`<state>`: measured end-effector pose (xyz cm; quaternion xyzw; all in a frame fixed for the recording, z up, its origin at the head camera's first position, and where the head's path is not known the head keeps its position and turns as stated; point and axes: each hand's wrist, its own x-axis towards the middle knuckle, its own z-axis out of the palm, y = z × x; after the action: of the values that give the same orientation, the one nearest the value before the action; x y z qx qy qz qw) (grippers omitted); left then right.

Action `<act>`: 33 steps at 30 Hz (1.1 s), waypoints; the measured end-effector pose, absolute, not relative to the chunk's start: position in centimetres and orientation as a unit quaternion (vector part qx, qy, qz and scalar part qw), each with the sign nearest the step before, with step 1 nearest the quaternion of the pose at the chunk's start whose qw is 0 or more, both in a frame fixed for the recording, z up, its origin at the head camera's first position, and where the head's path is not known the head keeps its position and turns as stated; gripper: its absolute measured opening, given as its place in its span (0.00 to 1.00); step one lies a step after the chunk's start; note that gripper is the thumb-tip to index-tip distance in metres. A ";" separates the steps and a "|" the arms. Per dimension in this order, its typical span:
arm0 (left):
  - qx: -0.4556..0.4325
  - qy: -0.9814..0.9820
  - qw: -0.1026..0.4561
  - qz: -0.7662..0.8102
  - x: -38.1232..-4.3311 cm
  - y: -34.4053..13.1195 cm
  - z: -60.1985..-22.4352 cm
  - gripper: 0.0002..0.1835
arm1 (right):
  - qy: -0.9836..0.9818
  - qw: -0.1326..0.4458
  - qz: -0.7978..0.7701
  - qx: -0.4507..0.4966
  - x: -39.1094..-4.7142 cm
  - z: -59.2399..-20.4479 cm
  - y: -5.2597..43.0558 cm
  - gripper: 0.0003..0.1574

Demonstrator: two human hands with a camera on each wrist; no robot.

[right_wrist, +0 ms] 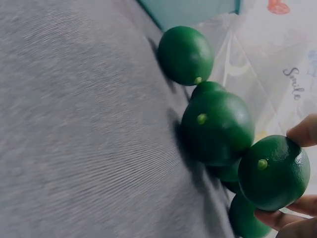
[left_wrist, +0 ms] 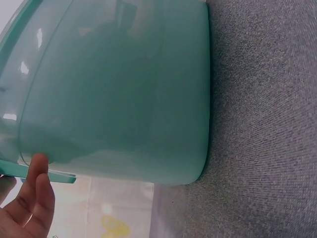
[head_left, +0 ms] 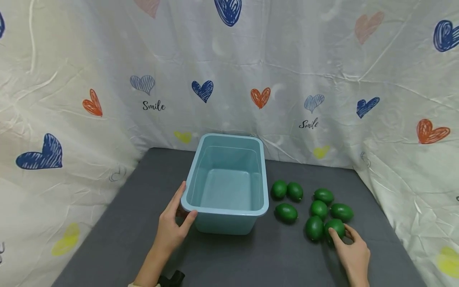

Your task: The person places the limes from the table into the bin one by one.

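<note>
At the lower right of the frame my right hand [head_left: 353, 254] has a narrow hold on a lime [head_left: 336, 225], thumb on one side and fingers on the other, a pinch that I judge suits something round and smooth that could roll; I cannot tell whether it is off the table [head_left: 279, 255]. Lower left of centre, my left hand [head_left: 172, 230] holds the near left corner of the blue tub [head_left: 227, 224], thumb at the near edge and fingers round the left side just below the rim, probably to steady it. The seven other limes [head_left: 286, 214] lie right of centre, some touching; on the flat grey table they seem grouped loosely within my right hand's reach. The tub stands upright at the centre, its open top towards me, well apart from the held lime. Behind it all hangs a pale cloth [head_left: 229, 48] printed with hearts [head_left: 202, 91], and the word "Smile" [head_left: 153, 106] reads clearly twice, left and right of centre. I can read no brand or label on the tub or limes.
</note>
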<state>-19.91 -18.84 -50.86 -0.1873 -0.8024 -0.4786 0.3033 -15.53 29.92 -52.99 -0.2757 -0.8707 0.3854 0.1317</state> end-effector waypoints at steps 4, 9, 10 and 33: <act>-0.186 -0.807 0.299 -0.474 -19.9 -18.9 -50.8 0.46 | -0.868 0.152 0.392 -0.263 -15.8 -52.1 29.8 0.49; -0.193 -0.812 0.297 -0.464 -19.8 -19.1 -50.8 0.46 | -0.865 0.179 0.400 -0.245 -15.9 -50.7 29.7 0.47; -0.194 -0.813 0.296 -0.463 -19.8 -19.1 -50.7 0.46 | -0.864 0.185 0.401 -0.241 -15.9 -50.4 29.6 0.47; -0.187 -0.823 0.285 -0.454 -19.6 -19.2 -50.4 0.47 | -0.839 0.250 0.467 -0.128 -19.4 -45.5 24.8 0.39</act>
<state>-19.63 -19.17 -50.36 -0.1866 -0.8231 -0.4543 0.2851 -19.45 24.85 -45.49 -0.1283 -0.8386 0.4667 0.2499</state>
